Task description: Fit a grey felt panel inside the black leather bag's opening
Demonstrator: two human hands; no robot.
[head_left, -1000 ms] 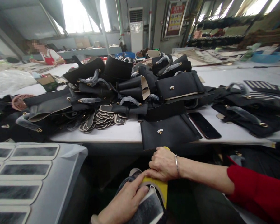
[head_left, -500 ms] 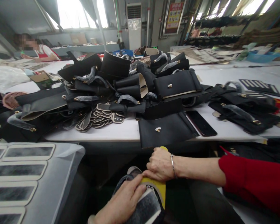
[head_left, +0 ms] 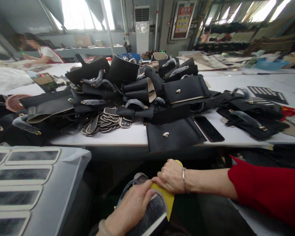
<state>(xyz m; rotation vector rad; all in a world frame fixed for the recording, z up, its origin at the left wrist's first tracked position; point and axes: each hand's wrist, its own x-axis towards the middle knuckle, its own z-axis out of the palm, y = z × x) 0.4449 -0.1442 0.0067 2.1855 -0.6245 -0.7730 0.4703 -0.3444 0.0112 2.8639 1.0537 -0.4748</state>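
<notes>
Low in front of me, my left hand (head_left: pixel 134 203) presses on a black bag (head_left: pixel 154 211), its fingers together and its thumb along a dark panel with a pale border. Closed in a fist, my right hand (head_left: pixel 168 177) grips a flat yellow piece (head_left: pixel 169 200). Part of that piece sticks out above the fist, and its lower part curves around the panel's rounded end. The fingertips of both hands meet at the yellow piece. Whatever lies under my left palm is hidden.
On the left, pale-edged dark panels (head_left: pixel 22 174) lie in rows on plastic sheeting. A pile of black bags (head_left: pixel 135 90), loose oval tabs (head_left: pixel 105 122) and a phone (head_left: pixel 208 128) are on the white table (head_left: pixel 132 137). Another person (head_left: pixel 45 54) sits at the far left.
My right hand and the yellow piece have shifted slightly right and down. The yellow piece now sits along the panel's rounded end. My left hand stays on the bag.
</notes>
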